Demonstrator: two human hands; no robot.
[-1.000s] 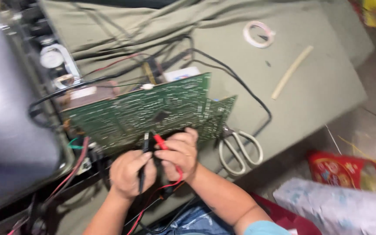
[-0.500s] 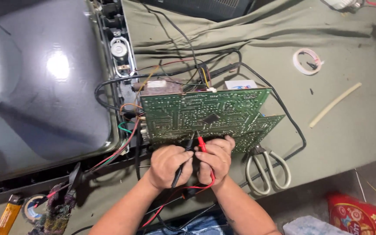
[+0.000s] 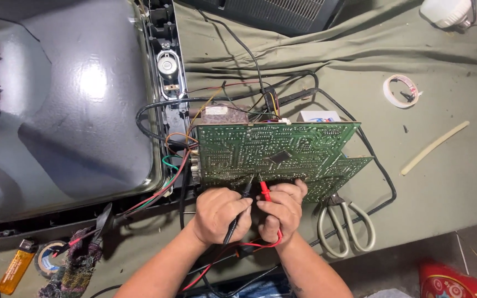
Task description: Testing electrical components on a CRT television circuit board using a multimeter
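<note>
1. The tips of both probes are hard to make out where they meet the solder side of the green circuit board (image 3: 274, 152); which pads they touch cannot be told.
2. The left hand (image 3: 216, 214) has its fingers pressed together around the black probe (image 3: 237, 216), pinching it like a pen; the lower part of the probe is hidden behind the hand.
3. The right hand (image 3: 284, 212) pinches the red probe (image 3: 264, 190) between curled fingers, and its red lead loops below the wrist before the lower edge of the frame cuts it off.
4. The board stands tilted on its lower edge just above both hands, with a second, smaller green board (image 3: 343, 176) behind it, partly covered.
5. Components on the far face of the board are hidden; only a brown block and a white one show over its top edge.
6. The grey picture tube (image 3: 67, 110) fills the left side and is cut off at the top and left; its black frame holds a small round speaker (image 3: 167, 65).
7. Scissors (image 3: 344, 223) lie just right of the right hand, touching the board's lower corner.
8. Open cloth on the table (image 3: 443, 187) lies to the right, bearing only a tape ring (image 3: 399, 91) and a pale strip (image 3: 434, 147).
9. An orange lighter (image 3: 13, 267) lies at the lower left, beside a roll of tape.
</note>
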